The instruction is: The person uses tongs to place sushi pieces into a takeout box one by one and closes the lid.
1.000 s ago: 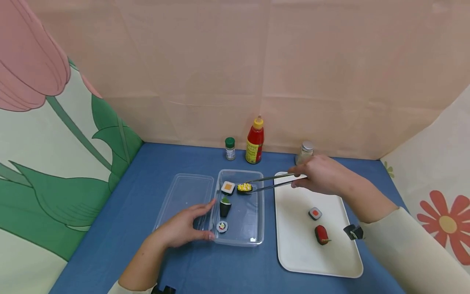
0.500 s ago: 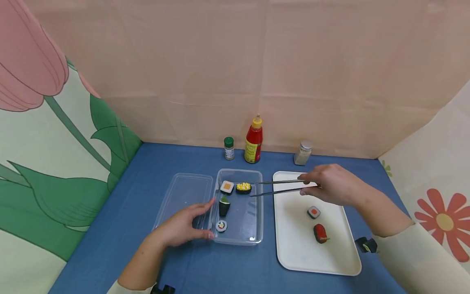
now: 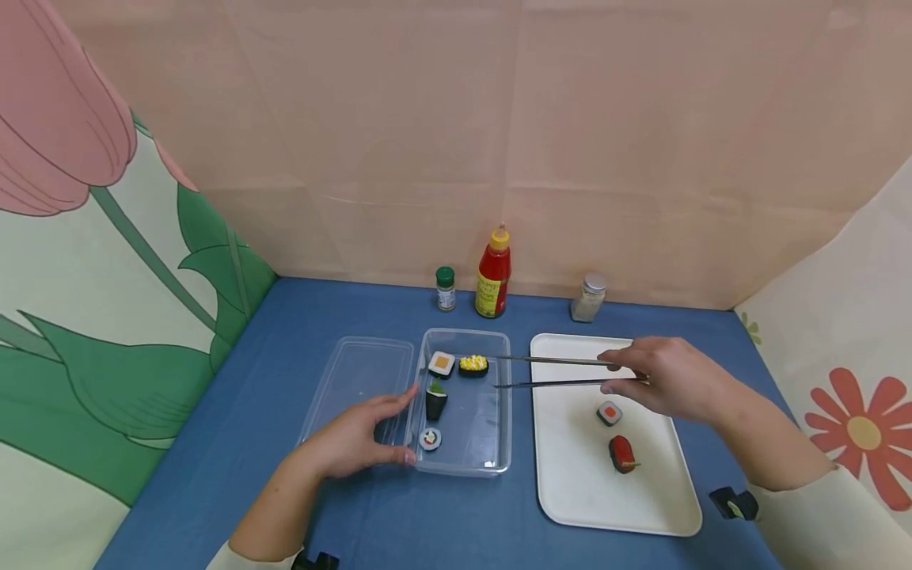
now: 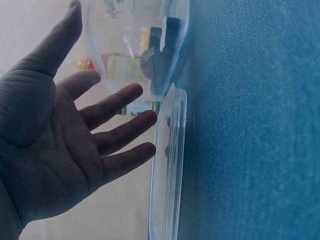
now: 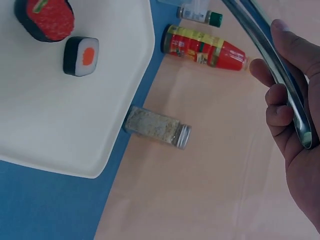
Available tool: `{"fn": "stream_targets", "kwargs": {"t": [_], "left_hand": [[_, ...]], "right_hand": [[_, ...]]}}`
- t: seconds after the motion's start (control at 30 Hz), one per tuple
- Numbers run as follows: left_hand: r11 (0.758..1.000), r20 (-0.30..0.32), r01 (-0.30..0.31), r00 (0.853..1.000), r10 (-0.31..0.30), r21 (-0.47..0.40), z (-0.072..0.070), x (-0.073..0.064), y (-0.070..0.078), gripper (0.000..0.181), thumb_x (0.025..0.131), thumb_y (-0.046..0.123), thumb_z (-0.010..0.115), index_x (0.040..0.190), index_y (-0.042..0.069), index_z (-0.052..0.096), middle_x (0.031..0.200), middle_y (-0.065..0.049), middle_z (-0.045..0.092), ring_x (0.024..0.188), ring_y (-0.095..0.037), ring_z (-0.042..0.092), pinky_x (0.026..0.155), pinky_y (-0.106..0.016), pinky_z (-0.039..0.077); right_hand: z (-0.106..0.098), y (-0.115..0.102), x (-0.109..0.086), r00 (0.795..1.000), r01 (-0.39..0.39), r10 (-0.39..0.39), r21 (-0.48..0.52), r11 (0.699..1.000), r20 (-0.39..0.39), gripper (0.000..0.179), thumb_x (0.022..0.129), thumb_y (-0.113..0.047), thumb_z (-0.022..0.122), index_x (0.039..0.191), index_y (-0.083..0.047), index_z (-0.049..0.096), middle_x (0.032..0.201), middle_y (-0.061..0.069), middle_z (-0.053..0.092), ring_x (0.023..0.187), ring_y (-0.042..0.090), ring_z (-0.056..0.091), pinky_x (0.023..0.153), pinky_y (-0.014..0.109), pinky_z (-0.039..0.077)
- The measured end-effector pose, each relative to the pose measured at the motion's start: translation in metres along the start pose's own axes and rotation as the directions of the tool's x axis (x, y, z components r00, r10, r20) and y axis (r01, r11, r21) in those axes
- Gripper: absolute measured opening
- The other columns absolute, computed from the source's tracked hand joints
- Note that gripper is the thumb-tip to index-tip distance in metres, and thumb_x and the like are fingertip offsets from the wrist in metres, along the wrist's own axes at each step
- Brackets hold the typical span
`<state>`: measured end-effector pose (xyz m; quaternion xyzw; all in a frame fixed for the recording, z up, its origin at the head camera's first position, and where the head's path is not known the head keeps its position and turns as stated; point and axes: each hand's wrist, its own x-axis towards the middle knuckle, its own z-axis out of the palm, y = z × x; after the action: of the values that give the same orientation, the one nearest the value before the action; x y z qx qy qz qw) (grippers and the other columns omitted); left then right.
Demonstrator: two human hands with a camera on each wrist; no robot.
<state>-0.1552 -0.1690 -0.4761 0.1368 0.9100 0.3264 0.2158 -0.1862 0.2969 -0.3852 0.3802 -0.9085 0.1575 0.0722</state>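
Observation:
My right hand (image 3: 673,380) grips metal tongs (image 3: 549,385), their arms spread, with nothing between the tips, which overlap the right half of a clear plastic box (image 3: 510,427). Left of the tips lies a toy sushi piece topped with yellow corn (image 3: 473,365). Beside it sit a square roll with an orange centre (image 3: 442,364), a dark cone-shaped hand roll (image 3: 435,404) and a round roll (image 3: 430,438). My left hand (image 3: 345,443) has its fingers extended, index and thumb tips at the box's left wall. The left wrist view shows its spread fingers (image 4: 120,135).
A white tray (image 3: 606,503) at right carries a small roll (image 3: 609,412) and a red-topped sushi piece (image 3: 622,454). The clear lid (image 3: 366,368) lies left of the box. Behind stand a green-capped jar (image 3: 446,289), a red sauce bottle (image 3: 493,277) and a silver-capped shaker (image 3: 588,298).
The tongs' tips have spread and come away from the corn-topped sushi, which stays in the box. My right hand has moved right and nearer, over the tray. My left hand has stayed put.

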Motion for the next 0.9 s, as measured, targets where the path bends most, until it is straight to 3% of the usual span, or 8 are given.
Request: {"fn": "stream_targets", "kwargs": {"t": [0.2,0.4,0.67,0.9], "left_hand": [[1.000,-0.003,-0.027,1.000,0.027,-0.005,0.000,0.000,-0.003,0.103,0.078,0.051,0.088,0.164,0.034,0.033,0.160,-0.015,0.044,0.147,-0.044,0.038,0.112,-0.066,0.036],[0.999,-0.002,-0.041,0.999,0.041,0.001,-0.001,-0.002,-0.003,0.103,0.078,0.052,0.087,0.164,0.034,0.033,0.159,-0.015,0.044,0.147,-0.043,0.039,0.112,-0.066,0.036],[1.000,-0.005,-0.028,1.000,0.028,0.007,0.000,-0.002,-0.002,0.103,0.078,0.052,0.088,0.163,0.033,0.034,0.159,-0.015,0.045,0.146,-0.044,0.040,0.112,-0.066,0.036],[1.000,-0.008,-0.020,1.000,0.020,0.005,0.001,0.000,-0.003,0.102,0.078,0.051,0.089,0.163,0.036,0.034,0.160,-0.014,0.044,0.146,-0.042,0.040,0.113,-0.064,0.036]], "right_hand": [[0.001,0.002,-0.014,0.996,0.038,-0.038,0.003,0.999,-0.078,0.037,0.083,-0.026,0.090,0.115,-0.010,0.080,0.086,-0.013,0.071,0.068,-0.006,0.054,0.055,0.014,0.045],[0.003,0.003,-0.028,0.995,0.004,-0.004,0.003,1.000,-0.103,0.038,0.084,-0.033,0.088,0.114,-0.010,0.080,0.088,-0.011,0.072,0.068,-0.006,0.053,0.055,0.010,0.044],[0.008,0.008,-0.048,0.986,-0.004,0.007,0.022,1.000,-0.168,0.038,0.084,-0.036,0.088,0.111,-0.010,0.080,0.077,-0.022,0.057,0.063,-0.006,0.042,0.053,0.008,0.035],[0.012,0.011,-0.065,0.982,-0.047,0.050,0.020,0.999,-0.185,0.040,0.077,-0.025,0.093,0.113,-0.011,0.080,0.078,-0.024,0.056,0.064,-0.006,0.044,0.054,0.009,0.036]]}}
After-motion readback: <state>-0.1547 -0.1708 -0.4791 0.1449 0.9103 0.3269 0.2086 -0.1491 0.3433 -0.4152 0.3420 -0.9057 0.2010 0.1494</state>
